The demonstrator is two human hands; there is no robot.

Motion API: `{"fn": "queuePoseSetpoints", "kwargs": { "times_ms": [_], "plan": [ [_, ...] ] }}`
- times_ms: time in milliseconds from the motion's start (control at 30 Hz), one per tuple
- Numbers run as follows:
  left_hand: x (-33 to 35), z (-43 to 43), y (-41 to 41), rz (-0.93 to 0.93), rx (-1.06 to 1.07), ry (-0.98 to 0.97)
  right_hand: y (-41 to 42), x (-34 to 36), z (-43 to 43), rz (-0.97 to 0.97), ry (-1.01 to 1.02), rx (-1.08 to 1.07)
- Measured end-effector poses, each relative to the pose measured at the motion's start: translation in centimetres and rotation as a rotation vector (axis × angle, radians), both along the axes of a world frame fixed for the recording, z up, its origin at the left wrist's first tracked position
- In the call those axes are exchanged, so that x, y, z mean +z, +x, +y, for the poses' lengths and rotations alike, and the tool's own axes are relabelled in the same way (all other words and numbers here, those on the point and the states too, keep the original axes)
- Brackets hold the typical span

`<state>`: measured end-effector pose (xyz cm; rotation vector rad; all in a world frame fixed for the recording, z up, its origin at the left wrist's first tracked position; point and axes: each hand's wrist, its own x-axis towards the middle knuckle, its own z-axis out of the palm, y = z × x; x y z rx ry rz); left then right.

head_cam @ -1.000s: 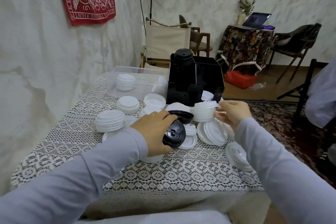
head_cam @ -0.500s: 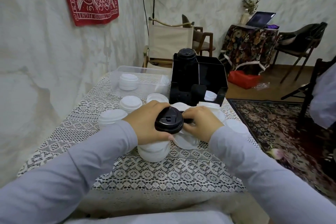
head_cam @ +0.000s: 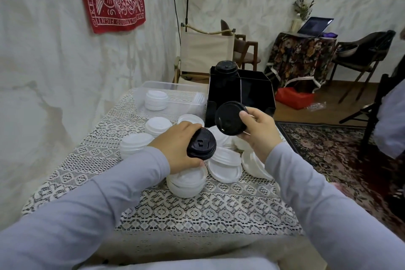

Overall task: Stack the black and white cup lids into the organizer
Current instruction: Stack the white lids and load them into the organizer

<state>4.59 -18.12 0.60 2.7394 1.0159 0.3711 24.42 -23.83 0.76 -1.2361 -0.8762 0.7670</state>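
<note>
Two black lids [head_cam: 201, 143] held (left hand [head_cam: 175, 148], right hand [head_cam: 259, 132]).

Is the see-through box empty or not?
Not empty: a stack of white lids sits inside the clear box.

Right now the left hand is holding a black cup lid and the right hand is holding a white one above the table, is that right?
Not quite. The right hand holds a black cup lid, not a white one, as the head view shows. The left hand does hold a black lid of its own, and both are above the table.
</note>
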Motion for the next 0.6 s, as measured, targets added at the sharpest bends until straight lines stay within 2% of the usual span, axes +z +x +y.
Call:
{"fn": "queuePoseSetpoints", "kwargs": {
  "times_ms": [133, 200, 367, 600],
  "plan": [
    [-0.2, 0.3, 0.4, 0.028, 0.031, 0.01, -0.3, 0.5, -0.6, 0.263, -0.026, 0.088],
    [-0.2, 0.4, 0.7, 0.017, 0.042, 0.011, -0.5, 0.5, -0.7, 0.336, -0.046, 0.134],
    [-0.2, 0.2, 1.1, -0.036, 0.052, -0.002, -1.3, 0.3, -0.8, 0.379, -0.091, 0.164],
    [-0.2, 0.0, 1.4, -0.093, 0.051, -0.004, -1.8, -0.1, -0.4, 0.322, -0.21, 0.081]
  ]
}}
